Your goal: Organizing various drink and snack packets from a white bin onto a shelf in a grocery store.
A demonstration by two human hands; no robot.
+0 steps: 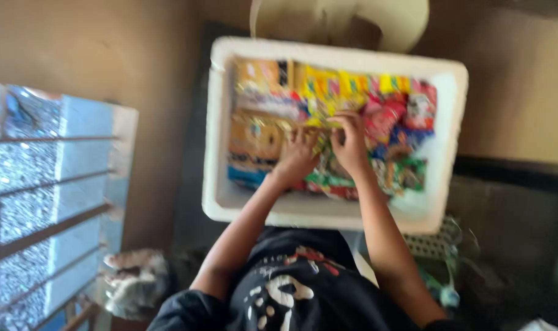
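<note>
A white foam box (328,211) sits in front of me, packed with several colourful snack packets (389,110) in yellow, red, orange and green. Both of my hands are inside it. My left hand (296,156) lies flat on the packets near the middle, fingers spread and pressing down. My right hand (350,144) is just beside it, fingers curled onto a packet (320,121) at the yellow row. The picture is blurred, so I cannot tell whether the right hand truly grips it.
A barred window or railing (46,184) with a bright blue surface behind it fills the left side. A brown wall (138,61) stands behind the box. A pale round object (365,18) lies beyond the box's far edge. Dark clutter sits at the lower right.
</note>
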